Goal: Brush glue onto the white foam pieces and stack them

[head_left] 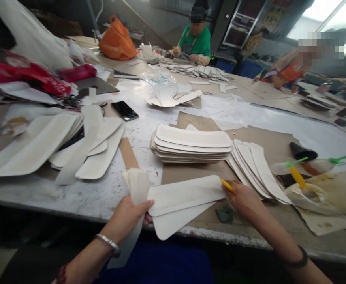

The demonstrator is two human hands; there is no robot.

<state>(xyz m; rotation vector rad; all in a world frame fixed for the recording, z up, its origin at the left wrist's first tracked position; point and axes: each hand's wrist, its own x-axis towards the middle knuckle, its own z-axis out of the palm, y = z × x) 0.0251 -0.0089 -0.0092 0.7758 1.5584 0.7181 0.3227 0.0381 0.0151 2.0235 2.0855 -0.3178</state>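
My left hand [136, 213] is closed on a bundle of thin white strips [138, 183], which fan out above the fingers and hang below the table edge. Its thumb also presses on the left end of a long white panel [187, 192] with rounded corners. Under that lies a second white panel [179, 221], set at an angle and partly covered. At the far right end of the upper panel, my right hand [242, 197] grips a yellow pointed tool [226, 184]; most of it is hidden in the fingers. The tool's tip is at the panel's corner.
Behind my hands stands a stack of white panels [190, 146]; more panels [257, 169] fan out to its right. Loose panels [36, 146] and a phone [125, 110] lie left. At right is a glue-smeared container [312, 193] with a yellow-handled tool. Two people work across the table.
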